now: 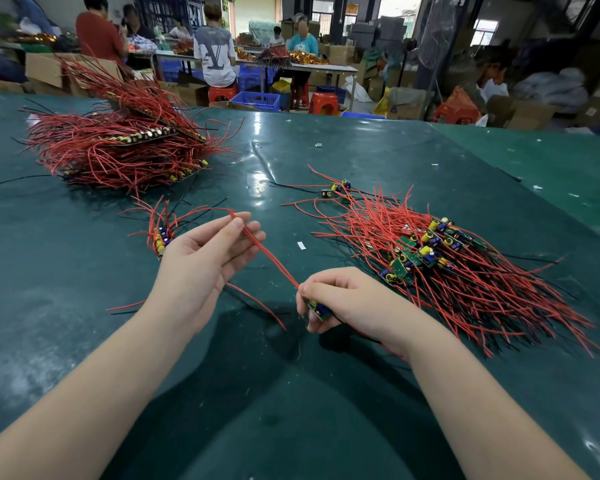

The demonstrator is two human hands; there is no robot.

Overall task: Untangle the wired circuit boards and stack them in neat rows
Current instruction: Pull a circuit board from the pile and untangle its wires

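Both hands (201, 258) seemingly stretch one board's (317, 309) wires (267, 252).

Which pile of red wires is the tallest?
The far-left pile, behind the left hand. Its boards are stacked in layers, while the right pile lies loose and the small bunch is low.

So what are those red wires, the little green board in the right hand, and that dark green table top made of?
The red wires look plastic-coated: smooth, matte, springy curves. The green board that the right hand grips looks like rigid circuit-board laminate carrying small capacitors; the exact material is unclear. The table top seems covered in a glossy vinyl-like sheet, with creases and light glare.
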